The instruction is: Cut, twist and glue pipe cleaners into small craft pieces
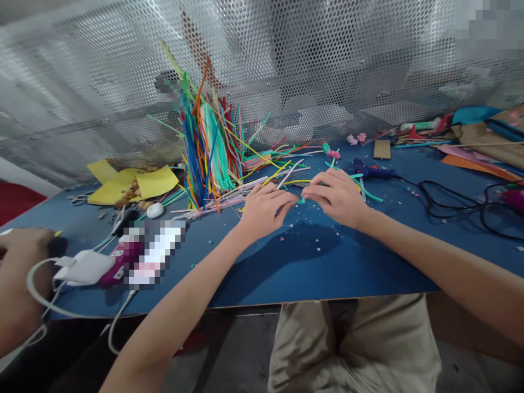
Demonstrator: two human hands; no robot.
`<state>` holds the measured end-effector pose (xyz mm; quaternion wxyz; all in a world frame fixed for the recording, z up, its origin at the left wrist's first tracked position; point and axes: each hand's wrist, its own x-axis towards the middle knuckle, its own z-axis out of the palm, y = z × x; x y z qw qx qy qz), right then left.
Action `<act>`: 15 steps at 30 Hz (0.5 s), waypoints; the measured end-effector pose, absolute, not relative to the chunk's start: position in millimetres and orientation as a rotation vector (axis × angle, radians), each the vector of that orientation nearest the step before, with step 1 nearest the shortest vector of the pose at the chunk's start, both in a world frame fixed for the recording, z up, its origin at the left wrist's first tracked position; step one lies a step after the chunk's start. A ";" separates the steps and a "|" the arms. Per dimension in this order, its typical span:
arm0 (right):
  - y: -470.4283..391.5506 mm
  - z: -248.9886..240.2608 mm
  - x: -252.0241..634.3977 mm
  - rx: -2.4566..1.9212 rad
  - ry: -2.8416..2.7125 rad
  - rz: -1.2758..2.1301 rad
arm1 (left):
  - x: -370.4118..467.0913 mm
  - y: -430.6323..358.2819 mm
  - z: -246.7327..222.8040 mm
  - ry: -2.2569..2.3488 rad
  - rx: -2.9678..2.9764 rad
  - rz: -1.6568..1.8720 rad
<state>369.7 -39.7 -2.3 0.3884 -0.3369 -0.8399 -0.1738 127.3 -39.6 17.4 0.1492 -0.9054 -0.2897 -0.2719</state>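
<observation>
My left hand (266,212) and my right hand (338,197) meet above the blue table, fingertips almost touching. Between them is a small green pipe cleaner piece (301,201), pinched by the fingers on both sides; its exact shape is too small to make out. Teal pipe cleaner pieces (371,195) lie just behind and right of my right hand. Behind my left hand is a loose spread of pipe cleaners (262,183) in pink, white and yellow. A tall bundle of coloured pipe cleaners (210,147) stands upright at the back.
A purple glue gun (374,170) with a black cable (444,204) lies to the right. On the left are a phone (158,254), a white charger (88,267) and yellow sheets (155,183). Another person's arm (22,284) rests at far left. A perforated metal panel (327,71) closes the back.
</observation>
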 end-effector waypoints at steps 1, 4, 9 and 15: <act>-39.2 -2.5 370.3 -0.852 -2.142 -0.413 | 127.3 -39.0 15.8 -0.859 -2.640 -0.848; -39.8 -1.7 371.4 -0.831 -2.164 -0.443 | 129.3 -38.5 11.4 -0.926 -2.707 -1.068; -46.3 -2.9 366.0 -0.818 -2.232 -0.547 | 134.7 -42.0 9.6 -1.042 -2.708 -1.254; -51.2 -4.9 359.4 -0.821 -2.270 -0.594 | 133.7 -41.8 10.3 -1.069 -2.622 -1.138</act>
